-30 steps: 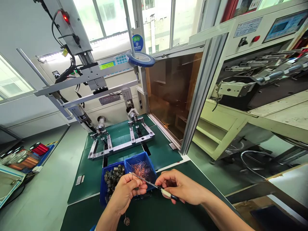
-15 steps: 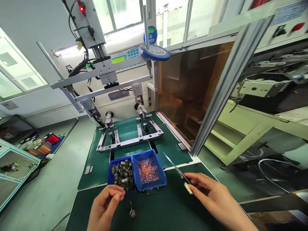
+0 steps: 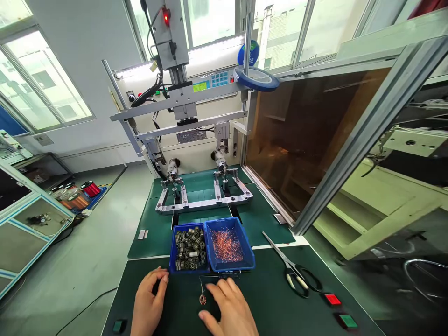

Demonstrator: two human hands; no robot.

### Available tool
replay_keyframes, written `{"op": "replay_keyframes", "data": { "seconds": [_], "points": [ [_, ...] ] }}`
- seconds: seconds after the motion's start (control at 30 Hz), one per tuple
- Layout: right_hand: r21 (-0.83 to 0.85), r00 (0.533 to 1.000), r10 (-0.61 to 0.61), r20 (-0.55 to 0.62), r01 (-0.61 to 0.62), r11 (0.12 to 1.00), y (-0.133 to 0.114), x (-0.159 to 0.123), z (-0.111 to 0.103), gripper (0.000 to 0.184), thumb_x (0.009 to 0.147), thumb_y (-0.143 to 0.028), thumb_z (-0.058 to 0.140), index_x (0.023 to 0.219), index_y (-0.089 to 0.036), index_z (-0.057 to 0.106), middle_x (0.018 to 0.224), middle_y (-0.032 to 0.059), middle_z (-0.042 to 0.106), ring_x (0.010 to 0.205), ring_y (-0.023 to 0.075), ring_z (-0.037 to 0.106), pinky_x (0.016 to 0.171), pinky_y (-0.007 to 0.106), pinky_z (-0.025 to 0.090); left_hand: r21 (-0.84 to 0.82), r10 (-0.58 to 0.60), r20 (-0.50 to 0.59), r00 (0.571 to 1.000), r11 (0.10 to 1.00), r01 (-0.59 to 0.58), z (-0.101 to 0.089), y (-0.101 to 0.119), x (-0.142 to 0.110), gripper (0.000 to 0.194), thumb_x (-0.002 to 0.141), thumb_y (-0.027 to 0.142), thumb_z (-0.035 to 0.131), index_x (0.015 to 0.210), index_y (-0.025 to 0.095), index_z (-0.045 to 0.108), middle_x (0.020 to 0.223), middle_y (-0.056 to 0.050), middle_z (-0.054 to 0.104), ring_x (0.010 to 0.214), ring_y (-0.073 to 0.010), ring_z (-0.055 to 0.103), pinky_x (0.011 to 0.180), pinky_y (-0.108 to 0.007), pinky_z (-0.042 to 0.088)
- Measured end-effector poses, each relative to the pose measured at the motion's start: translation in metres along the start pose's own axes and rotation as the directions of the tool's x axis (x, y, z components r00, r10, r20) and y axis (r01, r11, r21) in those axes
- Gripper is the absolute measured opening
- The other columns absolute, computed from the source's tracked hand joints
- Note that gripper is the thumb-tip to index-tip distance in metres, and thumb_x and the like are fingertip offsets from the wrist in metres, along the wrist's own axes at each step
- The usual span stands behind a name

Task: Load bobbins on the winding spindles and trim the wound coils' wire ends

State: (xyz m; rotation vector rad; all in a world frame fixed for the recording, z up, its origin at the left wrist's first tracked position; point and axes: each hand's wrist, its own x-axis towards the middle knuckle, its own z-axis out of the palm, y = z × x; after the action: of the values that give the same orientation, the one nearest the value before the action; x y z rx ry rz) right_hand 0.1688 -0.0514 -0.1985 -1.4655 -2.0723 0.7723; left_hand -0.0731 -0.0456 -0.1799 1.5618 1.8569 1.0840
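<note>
My left hand [image 3: 150, 298] is over the front of the green mat, thumb and forefinger pressed together; whatever may be between them is too small to make out. My right hand [image 3: 229, 305] holds nothing, its fingers apart. Just left of its fingertips lies a small toothed motor core [image 3: 202, 299] wound with copper, a wire tail pointing up from it. A pair of scissors [image 3: 290, 268] with black and cream handles lies on the mat to the right. Beyond my hands, a blue bin [image 3: 172, 268] holds several metal cores, and an adjoining blue bin [image 3: 250, 261] holds copper wire scraps.
A winding machine with a metal frame [image 3: 205, 204] stands behind the bins. At the front right are a red button [image 3: 332, 299] and a green button [image 3: 347, 321]; another green button [image 3: 119, 326] is at front left. A brown tinted panel [image 3: 308, 135] borders the right side.
The scissors have left my right hand and now lie on the mat. My right hand has moved left to beside the wound core. The view has shifted left.
</note>
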Motion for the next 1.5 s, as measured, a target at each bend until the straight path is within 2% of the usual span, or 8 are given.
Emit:
{"op": "replay_keyframes", "data": {
  "seconds": [0.2,0.3,0.4,0.47,0.57,0.83,1.33,1.5],
  "points": [
    [0.130,0.985,-0.162,-0.060,0.168,0.977,-0.009,0.003,-0.006,0.013,0.077,-0.019,0.061,0.089,-0.021,0.067,0.083,0.0060,0.060,0.083,0.0224,0.055,0.076,0.037,0.048,-0.151,0.015,-0.328,0.945,0.986,-0.068,0.009,0.025,-0.024,0.028,0.083,0.046,0.066,0.091,0.019,0.063,0.098,-0.010,0.060,0.093,-0.0252,0.056,0.083,-0.031,0.043],
    [0.224,0.919,-0.347,-0.188,0.384,0.896,-0.016,0.012,-0.037,0.015,0.080,-0.025,0.065,0.094,-0.019,0.066,0.087,0.0071,0.058,0.084,0.0204,0.054,0.075,0.035,0.048,-0.417,-0.012,-0.029,1.000,0.909,-0.001,0.017,0.061,-0.016,0.035,0.084,0.046,0.067,0.104,0.018,0.060,0.100,-0.011,0.062,0.096,-0.0244,0.058,0.085,-0.030,0.046],
    [0.178,0.827,-0.453,-0.332,0.527,0.831,-0.023,0.037,-0.074,0.022,0.082,-0.030,0.067,0.102,-0.022,0.067,0.105,0.0097,0.056,0.099,0.0225,0.051,0.084,0.038,0.047,-0.607,0.162,0.431,0.887,0.780,0.152,0.025,0.100,0.012,0.048,0.085,0.044,0.069,0.121,0.017,0.054,0.105,-0.011,0.064,0.096,-0.0227,0.060,0.088,-0.033,0.047],
    [0.149,0.783,-0.511,-0.355,0.587,0.796,-0.025,0.057,-0.093,0.023,0.082,-0.030,0.068,0.104,-0.025,0.068,0.112,0.0094,0.054,0.104,0.0230,0.049,0.085,0.038,0.046,-0.696,0.271,0.543,0.795,0.675,0.245,0.032,0.119,0.034,0.047,0.081,0.042,0.074,0.117,0.017,0.055,0.097,-0.009,0.065,0.088,-0.0189,0.061,0.082,-0.029,0.048],
    [0.138,0.749,-0.569,-0.339,0.638,0.757,-0.021,0.079,-0.110,0.022,0.080,-0.033,0.070,0.101,-0.025,0.069,0.113,0.0086,0.055,0.105,0.0228,0.048,0.084,0.037,0.046,-0.765,0.311,0.541,0.782,0.568,0.303,0.044,0.129,0.055,0.050,0.073,0.037,0.083,0.110,0.016,0.057,0.087,-0.005,0.065,0.078,-0.0147,0.061,0.071,-0.024,0.048],
    [0.438,0.888,-0.376,-0.265,0.458,0.774,-0.007,0.067,-0.100,0.017,0.087,-0.030,0.060,0.093,-0.016,0.066,0.083,0.0057,0.057,0.073,0.0134,0.054,0.065,0.028,0.045,-0.716,0.087,0.521,0.849,0.586,0.379,0.058,0.110,0.045,0.036,0.066,0.033,0.087,0.077,0.011,0.061,0.068,-0.003,0.062,0.058,-0.0109,0.059,0.057,-0.021,0.049],
    [0.536,0.895,-0.415,-0.161,0.433,0.725,-0.012,0.064,-0.103,0.024,0.092,-0.029,0.053,0.076,-0.014,0.062,0.072,0.0036,0.057,0.068,0.0113,0.052,0.065,0.026,0.041,-0.658,0.176,0.683,0.709,0.570,0.492,0.054,0.101,0.039,0.036,0.064,0.035,0.088,0.074,0.010,0.064,0.066,-0.006,0.065,0.050,-0.0128,0.062,0.046,-0.019,0.050],
    [0.492,0.883,-0.373,-0.284,0.468,0.734,-0.005,0.067,-0.101,0.008,0.087,-0.022,0.058,0.086,-0.016,0.063,0.081,0.0044,0.056,0.073,0.0117,0.052,0.066,0.025,0.045,-0.665,0.130,0.667,0.734,0.547,0.508,0.053,0.103,0.041,0.034,0.064,0.033,0.088,0.074,0.011,0.064,0.069,-0.005,0.066,0.051,-0.0117,0.062,0.047,-0.018,0.051]
  ]
}}
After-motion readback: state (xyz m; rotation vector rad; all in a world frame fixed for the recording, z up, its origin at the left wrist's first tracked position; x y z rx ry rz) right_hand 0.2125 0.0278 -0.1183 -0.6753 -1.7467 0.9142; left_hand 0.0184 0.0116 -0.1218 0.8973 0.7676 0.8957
